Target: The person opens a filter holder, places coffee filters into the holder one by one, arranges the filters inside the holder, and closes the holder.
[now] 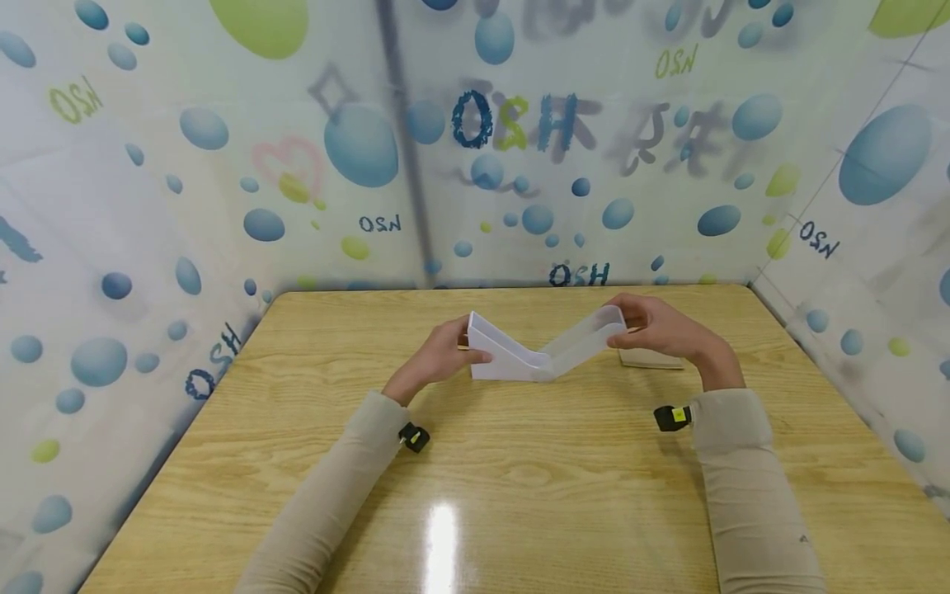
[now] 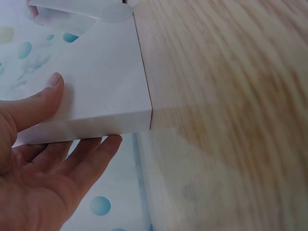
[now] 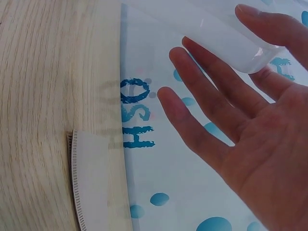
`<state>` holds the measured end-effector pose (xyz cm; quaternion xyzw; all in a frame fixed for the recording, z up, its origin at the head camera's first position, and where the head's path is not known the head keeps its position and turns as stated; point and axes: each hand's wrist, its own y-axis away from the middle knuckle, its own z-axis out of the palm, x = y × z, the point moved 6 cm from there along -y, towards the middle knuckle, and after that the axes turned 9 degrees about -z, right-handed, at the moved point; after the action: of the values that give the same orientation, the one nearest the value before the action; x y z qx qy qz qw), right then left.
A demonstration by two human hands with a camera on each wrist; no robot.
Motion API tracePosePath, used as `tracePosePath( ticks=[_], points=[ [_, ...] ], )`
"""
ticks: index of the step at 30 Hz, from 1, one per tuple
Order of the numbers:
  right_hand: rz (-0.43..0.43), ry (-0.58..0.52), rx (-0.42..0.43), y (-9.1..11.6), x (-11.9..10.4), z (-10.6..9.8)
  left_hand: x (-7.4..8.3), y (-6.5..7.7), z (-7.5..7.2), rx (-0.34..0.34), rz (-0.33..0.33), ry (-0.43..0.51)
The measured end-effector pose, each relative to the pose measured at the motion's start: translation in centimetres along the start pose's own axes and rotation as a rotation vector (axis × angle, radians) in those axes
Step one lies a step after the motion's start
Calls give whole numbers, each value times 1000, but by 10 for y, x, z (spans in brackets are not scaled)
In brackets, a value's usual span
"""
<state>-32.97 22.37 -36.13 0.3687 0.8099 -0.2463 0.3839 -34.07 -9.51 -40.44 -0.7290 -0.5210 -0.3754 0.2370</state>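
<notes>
A white box [image 1: 505,356] with a slanted side stands on the table, near its back edge. Joined to the box's right end, a translucent lid [image 1: 582,346] is tilted up to the right. My left hand [image 1: 445,353] grips the box's left end; in the left wrist view the thumb lies on the broad white side [image 2: 103,77], with the fingers against the narrow end. At the lid's raised end, my right hand [image 1: 660,328] pinches the rim between thumb and fingers. Seen from the right wrist, several fingers of that hand [image 3: 250,130] are spread away from the lid [image 3: 207,36].
Behind and below my right hand lies a flat, pale pad [image 1: 653,360]; its edge looks toothed like a binding in the right wrist view. The wood-grain table [image 1: 519,470] meets bubble-patterned wall sheets [image 1: 631,181] at the back. Each sleeve cuff has a small black device beside it.
</notes>
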Motion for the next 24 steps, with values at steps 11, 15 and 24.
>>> tracePosePath(
  ticks=[11, 15, 24],
  points=[
    [-21, -43, -51, 9, 10, -4, 1, 1, -1, -1, -2, 15],
    [13, -5, -6, 13, 17, -9, 1, 1, -1, -3, -6, 15],
    [205, 163, 135, 20, 49, -23, 0, 0, 0, -7, 8, 6]
  ],
)
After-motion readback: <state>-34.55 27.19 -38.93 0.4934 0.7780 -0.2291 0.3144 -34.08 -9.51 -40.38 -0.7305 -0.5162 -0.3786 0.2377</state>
